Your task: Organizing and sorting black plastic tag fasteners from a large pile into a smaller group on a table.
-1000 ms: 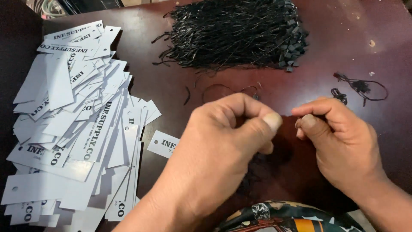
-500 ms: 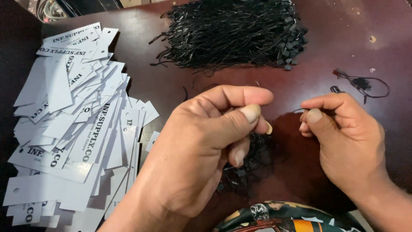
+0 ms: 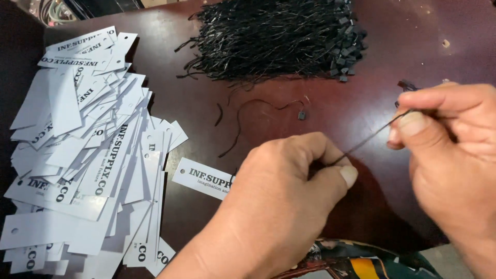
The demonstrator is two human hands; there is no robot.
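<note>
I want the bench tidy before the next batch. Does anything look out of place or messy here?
Yes, a little. One loose black string lies on the table, apart from the big bundle of strings. One white tag lies by itself beside the sprawling tag pile, which is fanned out unevenly. Nothing looks damaged.

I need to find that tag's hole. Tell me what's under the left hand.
The left hand covers one end of a white tag on the dark table. The tag's covered end is hidden.

left hand (image 3: 289, 201) fisted, thumb pressed to forefinger; right hand (image 3: 454, 150) raised alongside, its grip pinched.
</note>
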